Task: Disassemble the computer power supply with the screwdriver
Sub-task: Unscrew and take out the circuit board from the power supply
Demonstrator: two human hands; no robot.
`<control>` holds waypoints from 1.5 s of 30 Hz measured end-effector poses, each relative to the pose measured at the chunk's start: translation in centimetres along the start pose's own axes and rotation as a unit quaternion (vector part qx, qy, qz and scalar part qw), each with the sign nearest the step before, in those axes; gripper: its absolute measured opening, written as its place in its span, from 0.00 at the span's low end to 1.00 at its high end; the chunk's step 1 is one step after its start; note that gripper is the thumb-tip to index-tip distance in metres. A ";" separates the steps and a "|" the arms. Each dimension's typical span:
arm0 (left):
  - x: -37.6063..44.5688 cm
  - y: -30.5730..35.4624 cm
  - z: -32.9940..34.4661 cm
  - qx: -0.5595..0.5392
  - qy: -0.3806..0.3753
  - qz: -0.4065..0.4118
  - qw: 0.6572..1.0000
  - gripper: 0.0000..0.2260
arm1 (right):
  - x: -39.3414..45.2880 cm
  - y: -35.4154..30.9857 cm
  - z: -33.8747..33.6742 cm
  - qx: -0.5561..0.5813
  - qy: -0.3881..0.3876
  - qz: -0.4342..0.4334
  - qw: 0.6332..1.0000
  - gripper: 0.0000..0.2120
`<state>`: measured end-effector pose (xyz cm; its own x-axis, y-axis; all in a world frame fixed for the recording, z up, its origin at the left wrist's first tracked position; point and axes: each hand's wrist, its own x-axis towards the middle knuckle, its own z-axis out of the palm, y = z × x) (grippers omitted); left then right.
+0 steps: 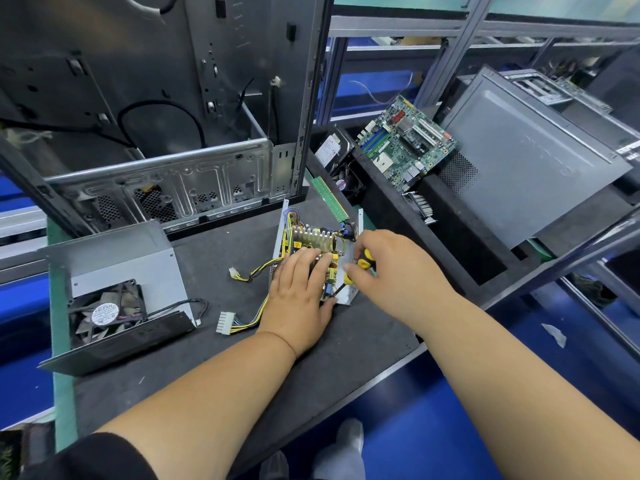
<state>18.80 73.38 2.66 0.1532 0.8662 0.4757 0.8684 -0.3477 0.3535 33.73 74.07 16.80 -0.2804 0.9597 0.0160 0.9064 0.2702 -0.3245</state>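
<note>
Two bare forearms reached in from the near edge of the dark grey felt-topped workbench (pixel 346 344). Her left hand (pixel 300 292) lay flat, fingers nearly straight, pressing on the opened power supply with its green circuit board, finned heat sink and yellow wiring (pixel 313 242), which sat mid-bench in its shallow metal tray. Its long axis ran away from the camera, toward the empty black steel computer case (pixel 166 181). The right hand (pixel 388 268) curled around the yellow-and-black-handled screwdriver (pixel 356 268), shaft slanting down-left to the board's near corner. To do this well, I judged, keep the tip square in the screw and the board pinned. The removed grey metal cover with its black fan (pixel 110 292) lay left.
</note>
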 end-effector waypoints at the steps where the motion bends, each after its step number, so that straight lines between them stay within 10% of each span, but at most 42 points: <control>1: 0.0 0.0 0.1 0.001 -0.001 -0.001 1.000 0.34 | 0.0 -0.1 0.0 -0.002 -0.001 0.004 1.000 0.11; 45: -0.2 -0.2 0.5 0.004 0.004 -0.001 1.000 0.35 | 0.7 0.5 -0.1 -0.026 -0.001 -0.016 1.000 0.14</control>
<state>18.82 73.48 2.03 0.1479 0.8641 0.4810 0.8721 -0.3433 0.3486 34.03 74.90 16.78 -0.3100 0.9505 0.0228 0.9124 0.3042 -0.2738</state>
